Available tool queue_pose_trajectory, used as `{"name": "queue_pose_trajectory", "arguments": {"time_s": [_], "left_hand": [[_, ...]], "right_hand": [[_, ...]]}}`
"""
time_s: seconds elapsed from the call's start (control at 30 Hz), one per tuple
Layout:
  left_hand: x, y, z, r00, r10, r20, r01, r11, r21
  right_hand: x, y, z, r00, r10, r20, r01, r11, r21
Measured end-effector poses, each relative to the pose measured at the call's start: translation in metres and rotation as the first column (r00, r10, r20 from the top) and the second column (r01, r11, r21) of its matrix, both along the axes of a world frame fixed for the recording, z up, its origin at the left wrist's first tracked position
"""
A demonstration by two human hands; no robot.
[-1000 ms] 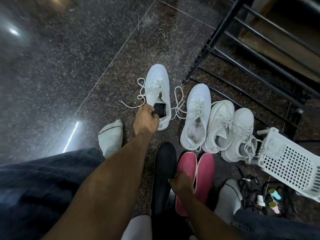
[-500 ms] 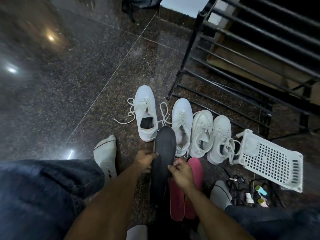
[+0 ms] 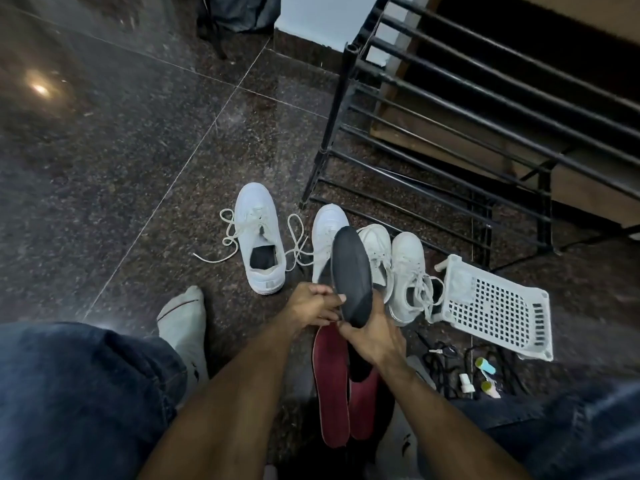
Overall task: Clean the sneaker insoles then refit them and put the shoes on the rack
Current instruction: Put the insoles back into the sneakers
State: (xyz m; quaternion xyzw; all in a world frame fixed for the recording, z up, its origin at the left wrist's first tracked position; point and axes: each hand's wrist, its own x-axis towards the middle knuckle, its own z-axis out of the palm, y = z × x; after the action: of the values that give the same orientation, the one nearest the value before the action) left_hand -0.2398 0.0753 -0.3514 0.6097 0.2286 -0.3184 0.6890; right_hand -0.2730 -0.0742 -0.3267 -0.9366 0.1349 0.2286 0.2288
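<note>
Both my hands are on the black insole, held up at frame centre, toe end pointing away. My right hand clamps its heel end, fingers curled round it; my left hand pinches its left edge. Two red insoles lie on the floor below. Four white sneakers sit in a row behind, just left of the rack. White basket at right.

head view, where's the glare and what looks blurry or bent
Head view: dim overall; a lamp glare spot on the polished floor at upper left; the jeans and frame edges are smeared; wide-angle bending curves the black rack bars; the hands and black insole are reasonably sharp.
</note>
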Motion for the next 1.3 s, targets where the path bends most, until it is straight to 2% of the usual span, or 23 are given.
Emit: {"name": "queue_pose_trajectory", "arguments": {"time_s": [0.03,0.1,0.13,0.17,0.23,0.3,0.37,0.47,0.57,0.7,0.77,0.83,0.87,0.97,1.0,1.1,1.17,1.3], "left_hand": [[0.004,-0.004,-0.003,0.999,0.029,0.024,-0.03,1.0,0.004],[0.013,-0.009,-0.016,0.986,-0.008,0.164,-0.028,0.976,0.217],[0.017,-0.008,-0.021,0.962,-0.144,0.23,0.046,0.922,0.386],[0.019,-0.006,-0.024,0.913,-0.317,0.255,0.136,0.829,0.543],[0.022,-0.002,-0.026,0.786,-0.598,0.157,0.314,0.605,0.732],[0.019,0.001,-0.025,0.669,-0.743,0.0,0.452,0.407,0.794],[0.013,0.002,-0.026,0.605,-0.793,-0.074,0.483,0.291,0.826],[0.002,0.004,-0.032,0.599,-0.797,-0.077,0.391,0.208,0.896],[-0.007,0.013,-0.038,0.629,-0.776,-0.05,0.372,0.244,0.896],[-0.021,0.028,-0.039,0.694,-0.719,-0.04,0.445,0.384,0.809],[-0.029,0.035,-0.036,0.714,-0.699,-0.036,0.527,0.503,0.685],[-0.04,0.044,-0.042,0.801,-0.599,-0.001,0.481,0.642,0.597],[-0.046,0.047,-0.043,0.828,-0.561,0.013,0.43,0.65,0.626],[-0.057,0.045,-0.046,0.813,-0.574,0.095,0.214,0.447,0.869],[-0.055,0.04,-0.044,0.823,-0.552,0.136,0.141,0.429,0.892],[-0.04,0.028,-0.041,0.878,-0.416,0.238,-0.016,0.471,0.882],[-0.028,0.025,-0.04,0.917,-0.34,0.208,-0.014,0.492,0.87],[-0.019,0.029,-0.045,0.958,-0.226,0.173,-0.009,0.584,0.812]], "right_hand": [[0.004,-0.004,-0.001,0.998,-0.06,0.014,0.06,0.998,0.023],[0.01,-0.012,-0.005,0.977,-0.212,0.021,0.208,0.972,0.106],[0.011,-0.015,-0.008,0.961,-0.275,0.019,0.269,0.952,0.147],[0.011,-0.018,-0.013,0.945,-0.326,0.015,0.318,0.93,0.184],[0.011,-0.022,-0.021,0.925,-0.381,0.014,0.368,0.903,0.221],[0.01,-0.023,-0.026,0.917,-0.399,0.012,0.384,0.891,0.241],[0.011,-0.021,-0.031,0.918,-0.396,0.005,0.381,0.887,0.26],[0.012,-0.014,-0.033,0.916,-0.401,-0.013,0.388,0.876,0.287],[0.01,-0.008,-0.035,0.919,-0.393,-0.029,0.381,0.867,0.321],[0.003,-0.003,-0.033,0.917,-0.397,-0.035,0.386,0.864,0.323],[-0.003,0.002,-0.033,0.921,-0.387,-0.053,0.381,0.86,0.339],[-0.008,0.01,-0.034,0.932,-0.357,-0.056,0.354,0.869,0.345],[-0.011,0.014,-0.033,0.94,-0.338,-0.054,0.335,0.878,0.342],[-0.013,0.022,-0.034,0.967,-0.255,-0.03,0.251,0.915,0.315],[-0.013,0.023,-0.034,0.975,-0.224,-0.02,0.22,0.932,0.29],[-0.011,0.025,-0.029,0.995,-0.098,0.012,0.095,0.981,0.168],[-0.008,0.029,-0.032,1.0,0.013,0.024,-0.015,0.996,0.086],[-0.002,0.043,-0.048,0.985,0.17,-0.034,-0.166,0.982,0.093]]}}
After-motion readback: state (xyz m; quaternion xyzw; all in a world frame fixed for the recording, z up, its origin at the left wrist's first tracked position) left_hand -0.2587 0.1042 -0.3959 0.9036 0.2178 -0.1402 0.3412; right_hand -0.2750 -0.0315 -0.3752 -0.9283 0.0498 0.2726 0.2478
